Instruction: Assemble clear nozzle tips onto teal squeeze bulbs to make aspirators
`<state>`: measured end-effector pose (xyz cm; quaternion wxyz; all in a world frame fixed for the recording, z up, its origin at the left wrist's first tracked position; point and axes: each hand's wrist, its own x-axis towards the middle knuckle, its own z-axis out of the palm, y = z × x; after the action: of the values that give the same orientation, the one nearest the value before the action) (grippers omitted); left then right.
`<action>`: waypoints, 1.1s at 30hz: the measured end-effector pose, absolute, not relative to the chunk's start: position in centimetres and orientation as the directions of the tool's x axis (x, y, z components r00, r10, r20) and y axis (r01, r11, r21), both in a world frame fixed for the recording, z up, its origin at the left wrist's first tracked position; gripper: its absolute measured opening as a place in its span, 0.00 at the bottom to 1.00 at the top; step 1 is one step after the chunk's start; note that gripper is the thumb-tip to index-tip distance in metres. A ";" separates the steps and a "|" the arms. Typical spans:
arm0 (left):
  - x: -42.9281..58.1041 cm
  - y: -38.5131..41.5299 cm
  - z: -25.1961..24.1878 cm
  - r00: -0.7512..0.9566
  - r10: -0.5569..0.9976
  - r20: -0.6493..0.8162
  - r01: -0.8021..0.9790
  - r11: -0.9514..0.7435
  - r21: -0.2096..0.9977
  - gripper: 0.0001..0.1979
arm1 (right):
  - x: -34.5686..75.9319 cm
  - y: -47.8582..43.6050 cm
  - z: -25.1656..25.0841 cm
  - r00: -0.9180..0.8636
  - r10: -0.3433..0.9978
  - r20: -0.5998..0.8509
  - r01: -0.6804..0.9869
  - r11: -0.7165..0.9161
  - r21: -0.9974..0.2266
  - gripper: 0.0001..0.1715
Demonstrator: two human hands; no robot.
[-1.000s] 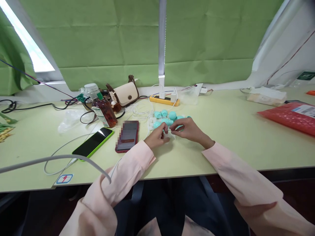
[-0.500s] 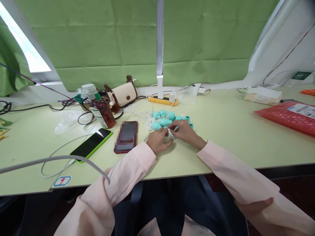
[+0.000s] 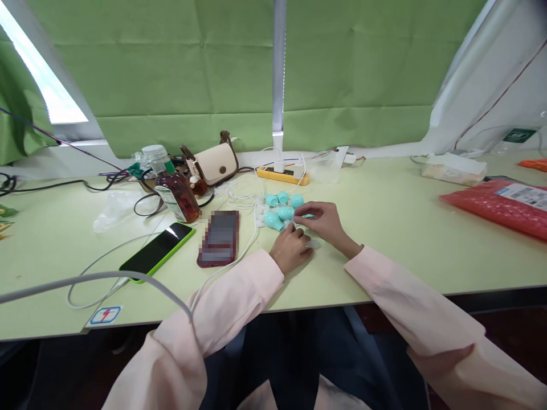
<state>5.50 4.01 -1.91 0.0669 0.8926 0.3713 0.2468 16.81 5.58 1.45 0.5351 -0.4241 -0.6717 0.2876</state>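
My left hand point(image 3: 290, 249) is closed, with its wrist low over the table. Around its fingers shows a clear, thin plastic piece point(image 3: 314, 244), perhaps a small bag. My right hand point(image 3: 325, 222) is just above and to the right, thumb and fingertips pinched together near the left fingers. Whatever the pinch holds is too small to make out. Just beyond both hands lie several glossy turquoise pieces, among them a bulb-shaped one point(image 3: 273, 220), a rounded one point(image 3: 286, 213) and a round one point(image 3: 297, 200). My right hand hides some of them.
To the left are a red-cased phone point(image 3: 219, 239), a green-cased phone point(image 3: 158, 250) and a bottle of amber liquid point(image 3: 178, 196). Behind stand a cream handbag point(image 3: 216, 164) and a yellow power strip point(image 3: 282, 175). White cables run between. A red package point(image 3: 499, 205) lies right.
My left hand has shifted right and slightly nearer, its fingers more curled. The right hand has risen slightly, covering the turquoise pieces at the right. More clear plastic shows beside the left hand.
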 end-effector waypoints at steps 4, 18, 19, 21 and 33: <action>3.8 4.4 -1.2 0.485 0.771 0.412 0.611 -0.636 0.472 0.08 | 17.4 5.9 1.8 -0.145 0.925 0.350 0.126 0.368 -0.921 0.12; 1.0 4.9 0.2 0.237 0.965 0.114 -0.080 -0.097 0.992 0.21 | 17.5 6.4 1.0 -0.226 0.962 0.154 -0.108 0.133 -0.985 0.15; 0.9 5.0 0.3 0.265 0.960 0.091 -0.131 -0.058 0.990 0.20 | 17.5 6.4 1.0 -0.218 0.963 0.159 -0.108 0.138 -0.985 0.15; 0.6 5.2 0.4 0.306 0.950 0.060 -0.219 0.009 0.976 0.18 | 17.4 6.3 1.1 -0.197 0.964 0.176 -0.102 0.158 -0.982 0.14; 0.5 5.3 0.4 0.364 0.931 0.014 -0.461 0.167 0.872 0.17 | 16.4 5.2 0.9 -0.056 0.881 0.470 0.062 0.473 -0.879 0.09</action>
<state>0.46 5.25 0.45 0.7108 0.4206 0.2797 0.4895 16.44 5.22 0.86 0.5777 -0.3715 -0.6346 0.3542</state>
